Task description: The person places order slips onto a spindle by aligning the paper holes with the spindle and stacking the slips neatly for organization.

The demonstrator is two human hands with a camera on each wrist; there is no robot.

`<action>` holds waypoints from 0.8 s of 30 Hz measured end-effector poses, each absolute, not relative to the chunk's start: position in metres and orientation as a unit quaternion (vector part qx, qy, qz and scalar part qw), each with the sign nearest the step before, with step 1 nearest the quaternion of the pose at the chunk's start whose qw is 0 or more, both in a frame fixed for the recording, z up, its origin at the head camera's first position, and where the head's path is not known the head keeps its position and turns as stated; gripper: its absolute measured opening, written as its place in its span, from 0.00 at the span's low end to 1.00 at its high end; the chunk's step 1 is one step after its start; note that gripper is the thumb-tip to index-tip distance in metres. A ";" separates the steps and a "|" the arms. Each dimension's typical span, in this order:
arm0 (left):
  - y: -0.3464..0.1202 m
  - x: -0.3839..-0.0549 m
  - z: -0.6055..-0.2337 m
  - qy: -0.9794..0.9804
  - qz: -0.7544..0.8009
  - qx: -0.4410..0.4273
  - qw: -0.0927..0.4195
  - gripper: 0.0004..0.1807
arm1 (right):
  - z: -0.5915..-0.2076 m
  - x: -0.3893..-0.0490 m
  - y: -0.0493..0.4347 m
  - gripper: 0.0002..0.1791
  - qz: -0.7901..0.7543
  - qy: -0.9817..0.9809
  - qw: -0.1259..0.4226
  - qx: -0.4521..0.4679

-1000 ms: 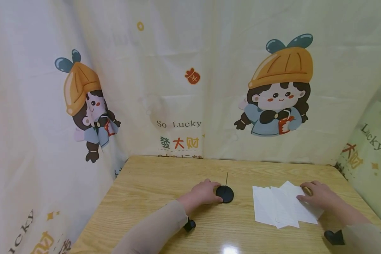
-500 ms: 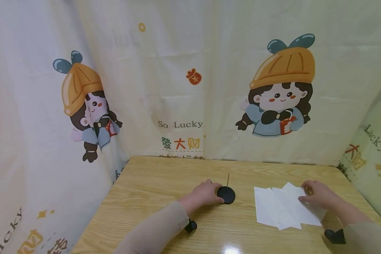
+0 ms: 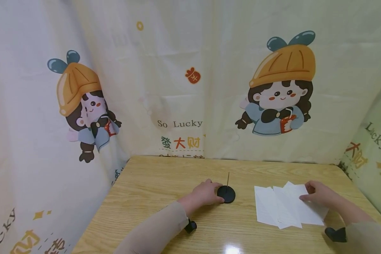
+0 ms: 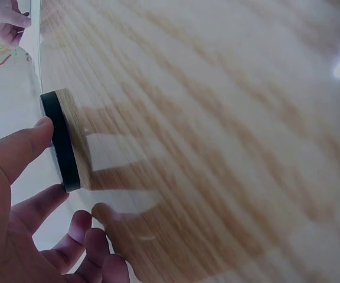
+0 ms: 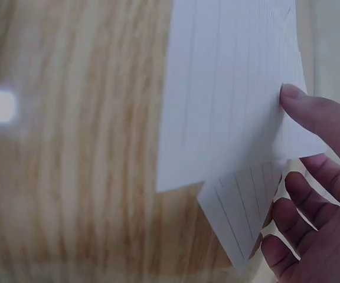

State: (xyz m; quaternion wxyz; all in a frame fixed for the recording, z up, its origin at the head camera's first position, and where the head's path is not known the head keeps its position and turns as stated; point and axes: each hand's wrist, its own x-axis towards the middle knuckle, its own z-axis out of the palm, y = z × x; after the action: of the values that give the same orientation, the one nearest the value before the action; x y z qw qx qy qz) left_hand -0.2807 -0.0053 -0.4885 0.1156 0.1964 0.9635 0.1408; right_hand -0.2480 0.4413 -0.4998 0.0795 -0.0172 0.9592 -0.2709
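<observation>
My left hand (image 3: pixel 206 193) pinches the rim of a black round base between thumb and forefinger. This base belongs to a bill spike (image 3: pixel 226 194), whose thin metal pin stands upright on the table. In the left wrist view the bill spike's base (image 4: pixel 61 141) shows edge-on, with the other fingers loosely bent below it. To the right, several overlapping white sheets of lined paper (image 3: pixel 280 206) lie fanned out. My right hand (image 3: pixel 324 195) pinches the rightmost sheet by its edge. In the right wrist view the thumb presses on top of that lined sheet (image 5: pixel 229 100), forefinger beneath.
The wooden table (image 3: pixel 165 173) has a bright light reflection near its front. A printed curtain (image 3: pixel 177 88) hangs behind the table and at both sides. Black wrist mounts (image 3: pixel 191 225) sit under both sleeves.
The right hand's thumb and forefinger have come together on the sheet, and the rightmost sheet has slid slightly right. The left hand stays on the bill spike's base.
</observation>
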 end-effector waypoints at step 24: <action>-0.009 -0.281 -0.490 0.959 0.158 0.206 0.115 0.34 | -0.488 -0.227 0.438 0.28 -0.295 0.955 -0.020 -0.007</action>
State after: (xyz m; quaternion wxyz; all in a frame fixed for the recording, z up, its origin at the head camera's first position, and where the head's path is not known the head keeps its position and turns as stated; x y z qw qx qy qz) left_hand -0.2810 -0.0091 -0.4898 0.1145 0.2064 0.9589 0.1575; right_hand -0.2266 0.4382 -0.4878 -0.0200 -0.0072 0.9554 -0.2947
